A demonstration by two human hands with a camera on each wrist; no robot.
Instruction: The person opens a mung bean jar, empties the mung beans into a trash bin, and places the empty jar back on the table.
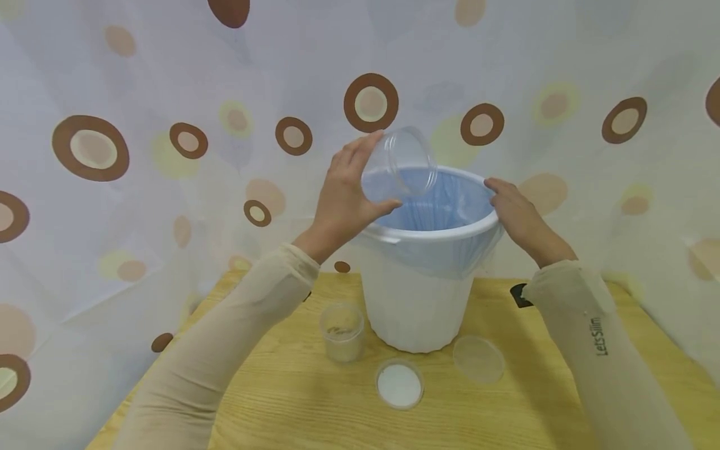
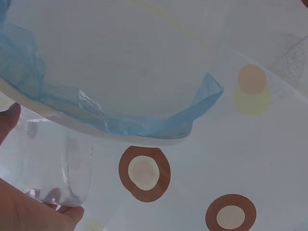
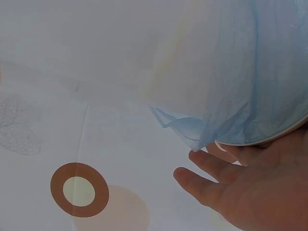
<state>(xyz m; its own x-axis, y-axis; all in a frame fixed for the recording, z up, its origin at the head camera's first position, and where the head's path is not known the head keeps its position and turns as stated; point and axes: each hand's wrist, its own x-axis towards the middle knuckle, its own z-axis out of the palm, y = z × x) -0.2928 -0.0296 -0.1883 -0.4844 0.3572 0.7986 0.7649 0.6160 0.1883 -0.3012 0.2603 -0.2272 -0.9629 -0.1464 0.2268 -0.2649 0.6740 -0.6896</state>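
Observation:
My left hand [image 1: 345,194] holds a clear plastic jar [image 1: 413,159] between thumb and fingers. The jar is tipped on its side over the mouth of a white bin [image 1: 419,300], and I see no contents in it. A blue bag [image 1: 444,200] lines the bin and folds over part of its rim. On the right side of the rim rests my right hand [image 1: 520,215]. Its fingers [image 3: 199,185] look nearly straight along the bin's outside in the right wrist view. The left wrist view shows the jar [image 2: 53,163] beside the rim.
The bin stands on a wooden table [image 1: 281,400]. In front of it are a clear cup [image 1: 343,340] with brownish bits inside, a round container [image 1: 399,385] showing white, and a translucent lid [image 1: 479,359]. A patterned curtain [image 1: 236,75] hangs behind.

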